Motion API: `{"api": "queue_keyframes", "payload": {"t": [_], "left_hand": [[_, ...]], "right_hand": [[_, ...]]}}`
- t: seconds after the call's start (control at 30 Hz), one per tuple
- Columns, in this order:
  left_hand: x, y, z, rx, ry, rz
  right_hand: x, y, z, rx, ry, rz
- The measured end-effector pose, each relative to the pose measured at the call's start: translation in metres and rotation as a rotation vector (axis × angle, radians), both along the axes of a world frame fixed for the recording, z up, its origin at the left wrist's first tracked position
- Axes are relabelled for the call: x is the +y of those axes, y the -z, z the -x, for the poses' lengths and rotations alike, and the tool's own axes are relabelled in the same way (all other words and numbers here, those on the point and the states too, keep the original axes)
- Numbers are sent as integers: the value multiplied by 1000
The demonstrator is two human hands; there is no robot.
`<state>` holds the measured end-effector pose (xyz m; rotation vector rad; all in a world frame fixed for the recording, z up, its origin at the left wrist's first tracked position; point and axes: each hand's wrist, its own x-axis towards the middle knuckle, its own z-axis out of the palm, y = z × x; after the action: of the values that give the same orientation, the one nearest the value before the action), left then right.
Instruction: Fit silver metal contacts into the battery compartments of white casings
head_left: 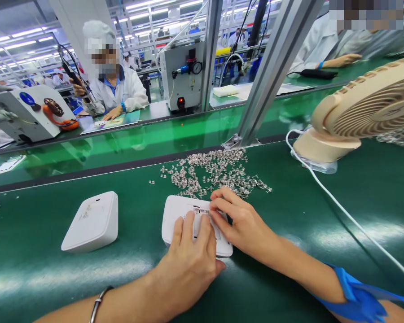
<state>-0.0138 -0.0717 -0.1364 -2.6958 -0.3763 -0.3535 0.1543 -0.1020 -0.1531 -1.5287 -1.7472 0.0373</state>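
A white plastic housing (175,211) with rounded corners lies on the green tabletop, a recess with small metal parts in its upper face. My left hand (191,260) grips it from the near side, fingertips pressed down on the recess and thumb by the near edge. At the far right of the same housing, my right hand (239,220) has its thumb and fingers pinched together against the surface. Whatever may be between those fingertips is too small or hidden. Just beyond both hands spreads a pile of small metal clips (218,168).
A second white housing (90,224) lies to the left. At the right stands a beige fan (333,130), its white cable (336,202) running across the table. A metal post (265,67) rises behind the clips. Across the green divider, a co-worker (114,89) sits beside machines.
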Motion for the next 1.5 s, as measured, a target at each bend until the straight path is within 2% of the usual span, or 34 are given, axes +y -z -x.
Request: {"api": "queue_keyframes", "payload": {"t": [0.2, 0.53, 1.03, 1.27, 1.37, 1.5], "left_hand": [[1, 2, 0, 30, 5, 8], [1, 3, 0, 46, -4, 12], [1, 7, 0, 37, 3, -25], [0, 7, -1, 25, 2, -37], [0, 6, 0, 30, -4, -44], [-1, 5, -2, 42, -14, -50]], "right_hand": [[-2, 4, -1, -15, 70, -34], [-18, 7, -5, 117, 48, -62], [-19, 7, 0, -34, 53, -113], [-21, 4, 1, -258, 3, -114], [-17, 4, -1, -153, 6, -86], [-5, 5, -2, 95, 118, 32]]}}
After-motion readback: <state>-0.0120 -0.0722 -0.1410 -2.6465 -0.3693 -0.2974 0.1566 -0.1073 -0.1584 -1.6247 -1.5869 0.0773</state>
